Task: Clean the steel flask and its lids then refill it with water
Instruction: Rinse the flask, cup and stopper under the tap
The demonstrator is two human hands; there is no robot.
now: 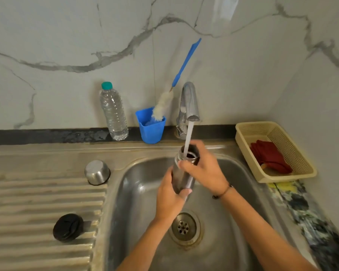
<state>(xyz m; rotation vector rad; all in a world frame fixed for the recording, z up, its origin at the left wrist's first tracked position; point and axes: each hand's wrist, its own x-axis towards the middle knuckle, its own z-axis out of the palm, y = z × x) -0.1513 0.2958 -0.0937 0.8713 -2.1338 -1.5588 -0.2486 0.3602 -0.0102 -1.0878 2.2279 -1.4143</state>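
The steel flask (pixel 182 177) stands nearly upright over the sink basin (pixel 137 184), its open mouth under the stream of water (pixel 188 137) falling from the chrome tap (pixel 190 102). The left hand (pixel 169 196) wraps around the flask's lower body from the near left, thumb across its front. The right hand (pixel 205 169) curls round the neck just below the mouth, from the right.

On the ribbed draining board (pixel 37 208) to the left, the steel cup lid (pixel 97 172) sits upside down at the far end and the black stopper lid (pixel 68 227) lies nearer. On the far ledge stand a clear plastic water bottle (pixel 114 112) and a blue cup (pixel 151 126) holding a blue-handled bottle brush (pixel 176 79). To the right, on the desk, a cream basket (pixel 249 133) holds a red cloth (pixel 270 156). The wall (pixel 67 36) behind is grey-veined marble.
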